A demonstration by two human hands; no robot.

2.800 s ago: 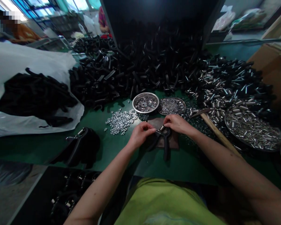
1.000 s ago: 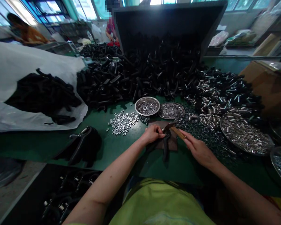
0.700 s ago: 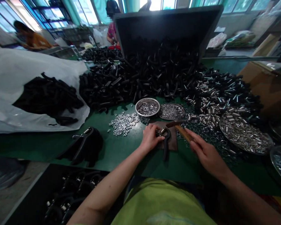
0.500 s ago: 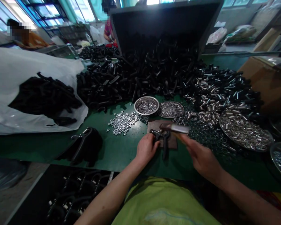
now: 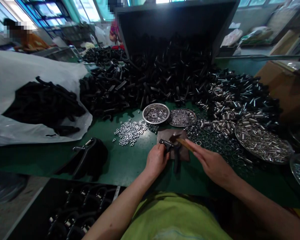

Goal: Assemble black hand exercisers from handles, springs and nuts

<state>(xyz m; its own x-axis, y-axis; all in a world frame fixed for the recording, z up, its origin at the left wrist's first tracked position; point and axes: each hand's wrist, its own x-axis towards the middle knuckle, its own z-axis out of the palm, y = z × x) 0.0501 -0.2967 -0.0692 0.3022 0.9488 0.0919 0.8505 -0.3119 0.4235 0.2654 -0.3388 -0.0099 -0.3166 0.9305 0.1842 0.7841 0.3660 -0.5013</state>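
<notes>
My left hand (image 5: 156,160) is closed on one end of a black, curved clamp-like part (image 5: 176,161). That part rests on a square brownish plate (image 5: 186,154) on the green table. In my right hand (image 5: 216,168) is a hammer (image 5: 186,144), gripped by its wooden handle. The hammer's head is over the black part, close to its upper portion; whether they touch I cannot tell. Beyond the plate are a round metal bowl (image 5: 144,117) of small metal pieces and an oval tray (image 5: 170,124) of similar bits. Loose silvery nuts (image 5: 130,132) lie to the left.
Black parts (image 5: 150,76) are heaped at the back, with a white sack (image 5: 5,73) of more at left. Springs (image 5: 262,140) and loose rings spread to the right, near a cardboard box (image 5: 277,90). Assembled black parts (image 5: 90,160) lie left. Two people are in the background.
The hammer head has swung down and leftward onto or just above the black part, its handle now plainly showing. My left hand stays on the part.
</notes>
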